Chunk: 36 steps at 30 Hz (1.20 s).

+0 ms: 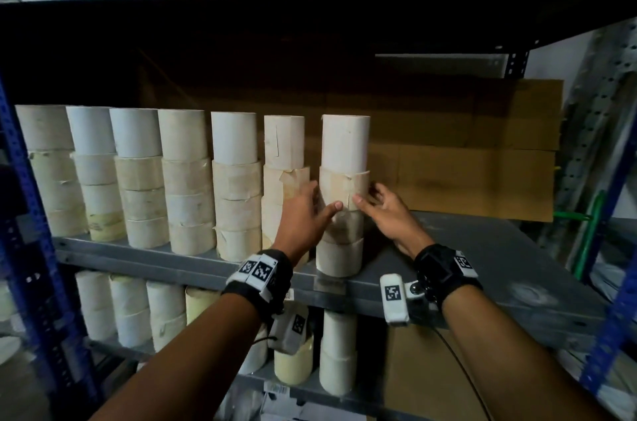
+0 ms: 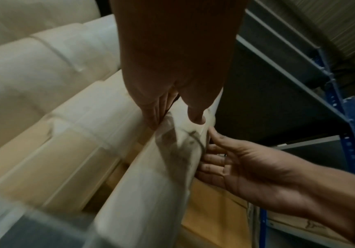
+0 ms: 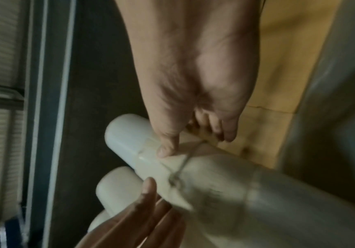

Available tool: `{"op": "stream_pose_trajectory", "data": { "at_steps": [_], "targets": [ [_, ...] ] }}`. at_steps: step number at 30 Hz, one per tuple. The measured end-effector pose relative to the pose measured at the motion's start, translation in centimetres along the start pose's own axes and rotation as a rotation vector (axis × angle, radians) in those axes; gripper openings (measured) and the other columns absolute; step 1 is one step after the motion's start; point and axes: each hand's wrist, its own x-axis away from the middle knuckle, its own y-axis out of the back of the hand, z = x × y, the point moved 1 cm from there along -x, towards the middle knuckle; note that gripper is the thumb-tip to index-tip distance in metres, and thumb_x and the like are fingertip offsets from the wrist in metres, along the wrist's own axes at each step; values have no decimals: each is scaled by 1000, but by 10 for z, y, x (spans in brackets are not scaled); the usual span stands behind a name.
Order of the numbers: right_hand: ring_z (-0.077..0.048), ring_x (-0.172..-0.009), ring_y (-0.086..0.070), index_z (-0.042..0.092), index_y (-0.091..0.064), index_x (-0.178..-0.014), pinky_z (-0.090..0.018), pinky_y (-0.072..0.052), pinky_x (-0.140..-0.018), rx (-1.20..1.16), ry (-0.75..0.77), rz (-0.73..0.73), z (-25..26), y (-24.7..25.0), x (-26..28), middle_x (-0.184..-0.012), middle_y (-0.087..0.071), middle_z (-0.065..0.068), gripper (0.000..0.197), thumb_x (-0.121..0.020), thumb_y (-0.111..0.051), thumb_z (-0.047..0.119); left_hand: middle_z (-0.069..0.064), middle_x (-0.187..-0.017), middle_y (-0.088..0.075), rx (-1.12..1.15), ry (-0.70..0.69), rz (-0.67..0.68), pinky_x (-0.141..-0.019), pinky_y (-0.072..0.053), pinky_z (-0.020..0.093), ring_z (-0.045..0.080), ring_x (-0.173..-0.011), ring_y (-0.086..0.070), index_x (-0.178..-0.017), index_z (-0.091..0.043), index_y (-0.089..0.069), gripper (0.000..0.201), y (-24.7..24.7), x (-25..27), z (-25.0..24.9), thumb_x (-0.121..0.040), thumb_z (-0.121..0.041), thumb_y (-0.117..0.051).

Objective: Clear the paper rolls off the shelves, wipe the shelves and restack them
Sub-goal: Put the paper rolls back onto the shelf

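Left of the grip stand six stacks of paper rolls (image 1: 238,186) in a row on the grey metal shelf (image 1: 465,248). The left hand (image 1: 303,210) and right hand (image 1: 386,213) cup the end stack (image 1: 343,193) from either side at mid-height, fingers loosely spread, thumbs touching its front, probably steadying it upright. Right of the grip the shelf lies bare before brown cardboard (image 1: 475,172).

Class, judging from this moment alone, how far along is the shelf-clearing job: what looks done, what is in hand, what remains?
Done: the shelf right of the stacks lies bare, though whether wiped is unclear. In hand: the left hand and right hand flank the rightmost stack, fingers open against its sides. Left: six more stacks on this shelf and the rolls on the lower shelf.
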Motion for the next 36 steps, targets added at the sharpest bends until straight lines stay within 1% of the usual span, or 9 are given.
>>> {"op": "stream_pose_trajectory", "data": {
  "at_steps": [5,13,18,20,24,28,31,33,36],
  "targets": [
    [-12,-121,-67,7,-51,-147,-23,-55,-97,-106,38,25,-14,-6,3,-140,-66,-8,52,-99,-69,15,-3,-97,-69,-29,45,13,-61,-39,4,13,-87,-62,-122,-16,-68,38,-13,6,14,-99,-47,-69],
    [-13,-117,-70,9,-55,-141,-29,-56,-98,-83,76,-23,-19,-9,-1,-135,-68,-8,49,-97,-73,19,-8,-80,-62,-79,89,-6,-56,-31,13,13,-77,-58,-103,-16,-68,28,-18,1,12,-102,-43,-64],
    [-10,-112,-67,20,-55,-136,-31,-56,-96,-7,75,-72,-12,-14,4,-128,-65,4,46,-95,-75,27,0,-76,-62,-146,106,2,-62,-37,31,21,-75,-58,-90,-15,-61,30,-19,1,9,-104,-41,-60],
    [-7,-110,-67,16,-54,-140,-27,-56,-92,0,64,-73,-11,-14,6,-128,-64,5,51,-95,-75,27,1,-79,-63,-157,96,18,-62,-37,30,21,-77,-58,-93,-16,-60,27,-18,2,7,-105,-40,-60],
    [9,-97,-65,22,-52,-131,-14,-54,-83,47,30,22,-24,-4,11,-122,-66,9,45,-93,-77,19,1,-107,-75,-150,38,80,-79,-50,34,21,-94,-66,-121,-20,-62,30,-19,16,20,-100,-41,-66],
    [-7,-120,-64,19,-56,-142,-39,-51,-109,195,-26,142,-55,-1,18,-140,-63,7,70,-81,-89,28,4,-116,-75,-177,79,100,-82,-48,29,27,-105,-68,-131,-20,-62,47,-32,40,38,-93,-44,-76],
    [-8,-119,-66,30,-60,-133,-48,-53,-107,222,-8,134,-70,-2,16,-137,-68,5,68,-73,-91,40,6,-117,-76,-164,105,74,-82,-45,25,27,-106,-68,-131,-17,-64,50,-41,48,43,-90,-39,-81],
    [-9,-119,-66,35,-58,-129,-49,-53,-108,232,1,125,-71,-4,15,-137,-67,5,59,-79,-90,31,5,-112,-76,-169,123,65,-79,-45,26,25,-100,-69,-129,-17,-65,48,-43,49,43,-89,-39,-81],
    [-16,-123,-63,25,-57,-136,-51,-51,-109,248,-5,112,-68,-6,19,-143,-63,-1,59,-85,-86,27,3,-110,-76,-172,147,83,-78,-46,27,24,-98,-69,-130,-19,-63,47,-42,51,41,-90,-39,-80]
  ]
}}
